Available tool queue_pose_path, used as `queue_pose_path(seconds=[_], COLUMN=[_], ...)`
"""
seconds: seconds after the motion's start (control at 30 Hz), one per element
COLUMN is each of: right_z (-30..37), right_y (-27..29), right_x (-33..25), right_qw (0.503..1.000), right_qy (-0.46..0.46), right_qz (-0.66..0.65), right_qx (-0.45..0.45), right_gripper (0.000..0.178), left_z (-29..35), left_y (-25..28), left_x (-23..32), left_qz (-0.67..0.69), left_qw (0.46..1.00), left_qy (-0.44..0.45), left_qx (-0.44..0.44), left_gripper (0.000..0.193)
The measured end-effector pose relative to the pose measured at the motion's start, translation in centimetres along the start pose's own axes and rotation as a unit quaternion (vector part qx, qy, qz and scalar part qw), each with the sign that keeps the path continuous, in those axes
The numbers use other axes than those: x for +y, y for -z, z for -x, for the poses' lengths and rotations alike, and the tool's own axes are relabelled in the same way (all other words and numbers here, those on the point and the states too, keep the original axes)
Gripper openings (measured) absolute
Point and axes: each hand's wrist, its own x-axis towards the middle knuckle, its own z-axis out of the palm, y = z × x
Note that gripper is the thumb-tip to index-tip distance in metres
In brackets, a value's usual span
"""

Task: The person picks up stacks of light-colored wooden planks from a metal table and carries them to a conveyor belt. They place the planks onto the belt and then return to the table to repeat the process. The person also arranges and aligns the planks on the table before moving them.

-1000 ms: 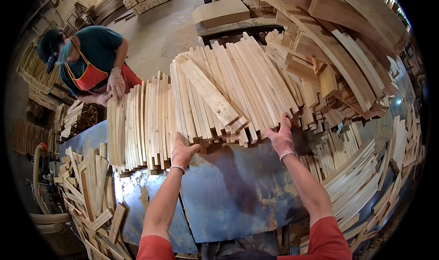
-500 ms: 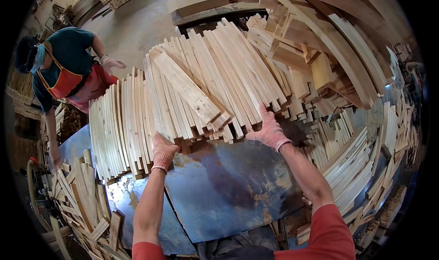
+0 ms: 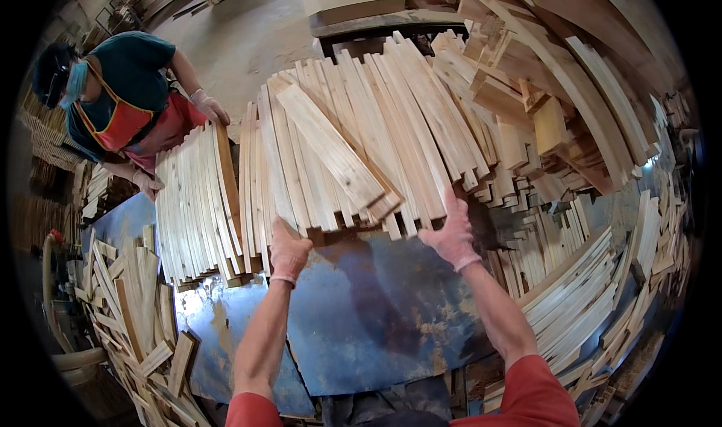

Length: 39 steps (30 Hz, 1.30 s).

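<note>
Long pale wooden slats [image 3: 361, 126] lie side by side in a broad bundle on a blue metal table [image 3: 353, 307]. My left hand [image 3: 289, 252], in a pinkish work glove, grips the bundle's near end at its left side, thumb pointing inward. At the right side of that end, my right hand [image 3: 453, 235], gloved likewise, clasps the slats with its thumb turned inward. Some of my fingertips are hidden against the wood. Two or so wider boards [image 3: 327, 145] rest slantwise on top of the bundle, between my hands.
A co-worker [image 3: 128, 89] at the left holds another row of slats [image 3: 195, 209] with both gloved hands. Loose offcuts [image 3: 135, 307] are heaped at the lower left. Thicker timber [image 3: 553, 122] is piled at the upper right, and more strips [image 3: 579, 284] lie below it.
The co-worker's hands have moved onto the left row of slats, and a gap now separates it from my bundle. My hands keep hold; the whole view has shifted slightly.
</note>
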Motion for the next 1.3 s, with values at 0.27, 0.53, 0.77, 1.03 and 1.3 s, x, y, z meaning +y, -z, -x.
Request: queue_pose_path(seconds=[0.27, 0.53, 0.77, 1.03, 1.3], right_z=[18.2, 7.6, -1.6, 9.1, 24.9], right_y=[4.1, 5.9, 0.8, 2.7, 8.0], right_x=[4.1, 8.1, 8.1, 9.2, 5.2], right_qw=[0.994, 0.96, 0.857, 0.82, 0.8], right_qy=[-0.08, -0.073, -0.24, -0.275, -0.242], right_qz=[-0.029, 0.001, -0.401, -0.459, -0.516], right_qx=[-0.067, -0.269, -0.216, -0.204, -0.189], right_gripper=[0.131, 0.063, 0.053, 0.039, 0.045], left_z=[19.2, 11.4, 5.5, 14.4, 27.0], left_y=[3.8, 3.1, 1.7, 4.9, 12.8], left_x=[-3.5, -6.2, -4.5, -4.9, -3.3], left_qz=[0.122, 0.444, 0.542, 0.531, 0.497], left_qw=[0.99, 0.873, 0.791, 0.788, 0.817], left_qy=[0.014, 0.158, 0.15, 0.19, 0.135], left_qx=[-0.069, -0.128, -0.24, -0.246, -0.26], left_gripper=[0.091, 0.044, 0.018, 0.043, 0.056])
